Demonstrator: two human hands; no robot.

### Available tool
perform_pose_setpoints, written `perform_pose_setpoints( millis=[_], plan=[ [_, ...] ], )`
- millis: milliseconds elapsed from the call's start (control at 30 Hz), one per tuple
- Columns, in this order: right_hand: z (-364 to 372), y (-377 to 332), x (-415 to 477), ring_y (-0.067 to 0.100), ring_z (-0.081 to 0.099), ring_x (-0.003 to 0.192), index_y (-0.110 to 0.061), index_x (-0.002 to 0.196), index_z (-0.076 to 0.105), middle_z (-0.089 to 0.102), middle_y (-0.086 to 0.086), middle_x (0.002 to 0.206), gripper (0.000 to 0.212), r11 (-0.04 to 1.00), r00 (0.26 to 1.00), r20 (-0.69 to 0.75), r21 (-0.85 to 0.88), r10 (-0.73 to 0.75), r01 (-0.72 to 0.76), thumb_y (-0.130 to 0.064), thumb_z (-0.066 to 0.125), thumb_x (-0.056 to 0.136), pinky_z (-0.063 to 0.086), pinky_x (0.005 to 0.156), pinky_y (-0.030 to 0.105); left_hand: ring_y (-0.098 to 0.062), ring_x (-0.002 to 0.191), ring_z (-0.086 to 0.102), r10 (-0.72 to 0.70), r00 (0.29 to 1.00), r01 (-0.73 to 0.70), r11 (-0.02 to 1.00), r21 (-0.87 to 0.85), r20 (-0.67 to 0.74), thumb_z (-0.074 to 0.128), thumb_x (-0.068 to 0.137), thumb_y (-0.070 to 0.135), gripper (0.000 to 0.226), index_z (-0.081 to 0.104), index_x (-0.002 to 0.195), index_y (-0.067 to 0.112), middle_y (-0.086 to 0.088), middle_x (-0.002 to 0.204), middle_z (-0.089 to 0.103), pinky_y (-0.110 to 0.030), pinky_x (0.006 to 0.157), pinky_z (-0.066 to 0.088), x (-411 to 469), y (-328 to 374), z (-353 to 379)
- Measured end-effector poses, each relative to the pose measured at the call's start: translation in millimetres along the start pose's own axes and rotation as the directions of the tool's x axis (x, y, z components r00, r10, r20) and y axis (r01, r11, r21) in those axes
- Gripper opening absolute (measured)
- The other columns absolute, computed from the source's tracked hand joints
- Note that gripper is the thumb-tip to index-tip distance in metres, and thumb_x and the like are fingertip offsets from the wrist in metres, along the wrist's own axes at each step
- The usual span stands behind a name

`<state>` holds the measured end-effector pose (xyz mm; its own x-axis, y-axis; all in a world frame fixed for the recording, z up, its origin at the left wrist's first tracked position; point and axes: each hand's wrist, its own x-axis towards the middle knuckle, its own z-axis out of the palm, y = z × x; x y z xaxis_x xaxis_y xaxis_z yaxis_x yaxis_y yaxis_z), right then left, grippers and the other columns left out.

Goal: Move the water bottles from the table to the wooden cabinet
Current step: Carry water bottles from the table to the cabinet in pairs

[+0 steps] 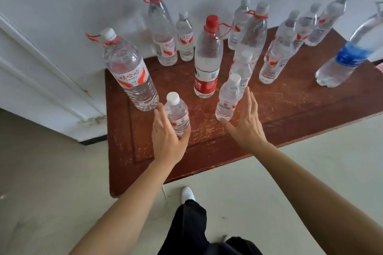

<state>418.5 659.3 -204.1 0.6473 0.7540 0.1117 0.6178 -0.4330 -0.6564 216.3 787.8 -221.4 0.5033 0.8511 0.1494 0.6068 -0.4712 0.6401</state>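
Several clear water bottles stand on a dark red-brown wooden table (290, 105). My left hand (167, 141) wraps round the lower part of a small white-capped bottle (177, 113) near the table's front. My right hand (245, 122) is spread open, fingers straight, just right of another small white-capped bottle (228, 99) and close to its base; whether they touch I cannot tell. Behind stand a red-capped, red-labelled bottle (207, 60) and a large bottle with a red handle ring (130, 70).
More bottles line the back of the table against the white wall, with a blue-labelled bottle (348, 54) at the far right. A white door frame (51, 93) runs along the left. Pale floor and my leg with a white shoe (187, 194) lie below the table's edge.
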Motion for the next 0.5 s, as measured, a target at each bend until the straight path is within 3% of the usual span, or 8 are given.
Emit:
perform_pose_setpoints(
  millis=[100, 200, 333, 433, 500],
  plan=[
    [23.8, -6.1, 16.8, 0.035, 0.028, 0.149, -0.034, 0.158, -0.013, 0.008, 0.009, 0.167, 0.115, 0.991, 0.993, -0.047, 0.073, 0.112, -0.109, -0.041, 0.078, 0.087, 0.043, 0.107, 0.058, -0.028, 0.151, 0.026, -0.005, 0.999, -0.004, 0.987, -0.161, -0.054, 0.074, 0.089, 0.046, 0.104, -0.001, 0.158, 0.025, -0.014, 0.165, 0.018, -0.048, 0.116, 0.038, 18.5, -7.8, 16.4],
    [46.4, -10.9, 26.0, 0.027, 0.025, 0.151, -0.033, 0.158, -0.012, 0.009, 0.006, 0.167, 0.119, 0.964, 0.968, -0.106, 0.164, 0.229, -0.21, -0.039, 0.081, 0.084, 0.036, 0.112, 0.047, -0.026, 0.148, 0.032, -0.045, 0.994, 0.019, 0.967, -0.255, -0.097, 0.08, 0.085, 0.041, 0.11, 0.001, 0.158, 0.02, -0.015, 0.163, 0.023, -0.047, 0.112, 0.044, 27.9, -15.5, 30.5],
    [59.8, -8.1, 35.2, 0.02, 0.029, 0.147, -0.04, 0.156, -0.008, 0.015, 0.003, 0.166, 0.117, 0.925, 0.924, -0.178, 0.243, 0.338, -0.291, -0.038, 0.083, 0.082, 0.032, 0.107, 0.038, -0.027, 0.142, 0.043, -0.052, 0.994, 0.02, 0.954, -0.299, -0.099, 0.084, 0.082, 0.035, 0.107, 0.01, 0.156, 0.012, -0.016, 0.156, 0.034, -0.048, 0.104, 0.051, 33.5, -20.6, 41.3],
    [59.2, -5.2, 44.0, 0.023, 0.036, 0.136, -0.026, 0.157, 0.006, 0.028, 0.017, 0.158, 0.101, 0.956, 0.94, -0.217, 0.194, 0.262, -0.222, -0.027, 0.08, 0.088, 0.042, 0.099, 0.045, -0.02, 0.134, 0.05, -0.031, 0.995, 0.004, 0.958, -0.287, -0.091, 0.082, 0.084, 0.032, 0.101, 0.011, 0.155, 0.021, -0.011, 0.15, 0.041, -0.042, 0.099, 0.055, 39.6, -16.5, 41.8],
    [56.8, -2.7, 49.9, 0.035, 0.046, 0.131, -0.035, 0.155, 0.003, 0.033, 0.02, 0.151, 0.099, 0.974, 0.962, -0.185, 0.142, 0.202, -0.177, -0.028, 0.078, 0.09, 0.048, 0.094, 0.052, -0.021, 0.134, 0.051, -0.006, 0.999, -0.009, 0.962, -0.274, -0.054, 0.08, 0.086, 0.034, 0.1, 0.009, 0.156, 0.025, -0.011, 0.151, 0.041, -0.041, 0.098, 0.056, 43.9, -13.4, 40.0]
  ],
)
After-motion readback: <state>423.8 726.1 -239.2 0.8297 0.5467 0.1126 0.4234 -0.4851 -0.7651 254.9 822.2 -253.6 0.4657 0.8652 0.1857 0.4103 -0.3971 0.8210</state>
